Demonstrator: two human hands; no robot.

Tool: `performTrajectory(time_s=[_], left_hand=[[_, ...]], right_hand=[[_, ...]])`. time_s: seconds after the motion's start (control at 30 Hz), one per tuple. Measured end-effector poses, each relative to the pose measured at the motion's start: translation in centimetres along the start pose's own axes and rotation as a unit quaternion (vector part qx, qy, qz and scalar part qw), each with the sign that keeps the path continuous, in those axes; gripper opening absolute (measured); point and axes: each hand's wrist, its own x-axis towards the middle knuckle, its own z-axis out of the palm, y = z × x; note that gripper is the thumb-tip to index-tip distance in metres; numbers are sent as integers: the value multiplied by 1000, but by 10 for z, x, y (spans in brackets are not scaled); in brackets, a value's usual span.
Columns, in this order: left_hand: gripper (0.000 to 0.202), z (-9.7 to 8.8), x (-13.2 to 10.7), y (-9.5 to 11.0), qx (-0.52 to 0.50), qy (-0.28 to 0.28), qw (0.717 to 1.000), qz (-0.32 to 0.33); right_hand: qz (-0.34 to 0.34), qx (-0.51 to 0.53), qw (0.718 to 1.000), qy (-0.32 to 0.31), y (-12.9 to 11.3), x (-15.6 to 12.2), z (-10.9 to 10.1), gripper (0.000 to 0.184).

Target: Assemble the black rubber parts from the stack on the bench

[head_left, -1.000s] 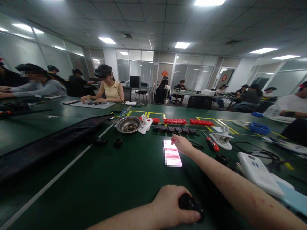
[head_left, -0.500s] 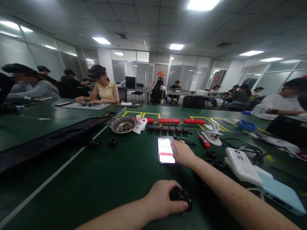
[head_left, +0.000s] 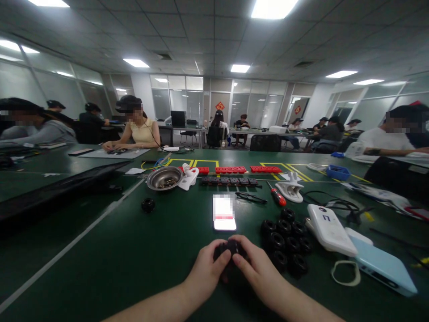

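Note:
My left hand (head_left: 209,268) and my right hand (head_left: 256,270) meet near the front of the table. Both are closed around a black wheel-like part (head_left: 231,247), thumbs close together on its near side. Fingers cover much of it, so I cannot tell whether it is one piece or two. Just beyond the hands lies a lit phone (head_left: 224,223), its screen partly blurred out. To the right of my right hand is a cluster of several black ring-shaped wheels (head_left: 277,241). Another black wheel (head_left: 148,205) stands alone at the left.
Further back are a metal bowl (head_left: 154,184) with small brass-coloured parts, red strips (head_left: 231,170), a black row of blocks (head_left: 231,181), glasses (head_left: 251,197) and a screwdriver (head_left: 278,197). A white power bank (head_left: 331,228) and light-blue box (head_left: 385,261) lie right. Co-workers sit around.
My right hand has left the phone and come back to join my left hand at the black part. The left hand has lifted or drawn the part slightly up and left. The phone's screen stays lit.

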Motion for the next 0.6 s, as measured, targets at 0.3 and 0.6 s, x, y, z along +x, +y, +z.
performTrajectory(time_s=[0.3, 0.6], left_hand=[[33, -1, 1, 10, -18, 58, 998, 6], [51, 8, -8, 6, -43, 0, 997, -66]], right_hand=[[-76, -115, 988, 71, 2, -11, 6, 55], [-104, -68, 991, 49, 0, -23, 7, 48]])
